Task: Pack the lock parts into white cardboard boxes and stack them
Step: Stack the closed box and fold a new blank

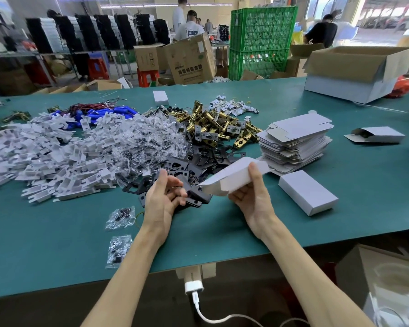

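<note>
box was held in the air over the middle of the table, nearer the near edge than the far one. it was gripped by the right hand, thumb laid on the top face and fingers curled beneath. its far-right end was folded but not tucked. the open mouth was at its near-left end.

long axis of box: run from near-left to far-right, tilted, with the mouth lower. the mouth was pointed at the left hand.

left hand was closed on a black plate, fingers curled round its left part. whether one plate or several were held could not be told. the plate lay between the two hands, its right end at the box mouth, touching it or just short. how far it was inside was hidden by the flap.

long axis of plate: judged roughly in line with the box axis, so a push toward the far-right should be all that is called for. the left hand was nearer the plate, the right hand nearer the box.

noted nearby: plate pile just beyond the hands, flat blanks stacked toward the far-right, and one closed box just right of the right hand.
</note>
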The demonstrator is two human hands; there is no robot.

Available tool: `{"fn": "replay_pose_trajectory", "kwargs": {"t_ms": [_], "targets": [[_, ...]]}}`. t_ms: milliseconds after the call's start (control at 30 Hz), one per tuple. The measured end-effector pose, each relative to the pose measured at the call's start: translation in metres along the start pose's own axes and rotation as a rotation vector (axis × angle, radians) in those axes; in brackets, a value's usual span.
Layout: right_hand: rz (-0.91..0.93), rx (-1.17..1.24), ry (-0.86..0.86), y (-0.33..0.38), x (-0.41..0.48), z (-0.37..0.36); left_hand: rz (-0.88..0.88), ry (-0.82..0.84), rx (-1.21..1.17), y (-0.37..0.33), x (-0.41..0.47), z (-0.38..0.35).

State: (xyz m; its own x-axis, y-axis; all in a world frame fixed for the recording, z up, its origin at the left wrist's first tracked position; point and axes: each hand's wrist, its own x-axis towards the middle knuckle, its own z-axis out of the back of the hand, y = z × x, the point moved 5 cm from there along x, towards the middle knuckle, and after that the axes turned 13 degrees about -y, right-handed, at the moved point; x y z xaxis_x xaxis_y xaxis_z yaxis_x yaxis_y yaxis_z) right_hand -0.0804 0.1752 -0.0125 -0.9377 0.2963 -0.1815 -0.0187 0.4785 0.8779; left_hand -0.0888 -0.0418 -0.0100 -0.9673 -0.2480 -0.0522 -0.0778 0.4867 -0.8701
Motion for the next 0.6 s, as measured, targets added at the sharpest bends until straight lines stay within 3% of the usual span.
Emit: {"fn": "replay_pose_trajectory", "kwargs": {"t_ms": [133, 333, 600], "targets": [[0.054, -0.229, 0.155, -0.003, -0.005, -0.012, -0.09, 0.121, 0.222, 0.004, -0.008, -0.011], [0.134, -0.365, 0.177, -0.007, -0.006, -0.02, -0.2, 0.32, 0.594, 0.014, -0.02, -0.026], [0.188, -0.47, 0.18, -0.007, -0.007, -0.026, -0.14, 0.426, 0.6, 0.01, -0.027, -0.035]]}}
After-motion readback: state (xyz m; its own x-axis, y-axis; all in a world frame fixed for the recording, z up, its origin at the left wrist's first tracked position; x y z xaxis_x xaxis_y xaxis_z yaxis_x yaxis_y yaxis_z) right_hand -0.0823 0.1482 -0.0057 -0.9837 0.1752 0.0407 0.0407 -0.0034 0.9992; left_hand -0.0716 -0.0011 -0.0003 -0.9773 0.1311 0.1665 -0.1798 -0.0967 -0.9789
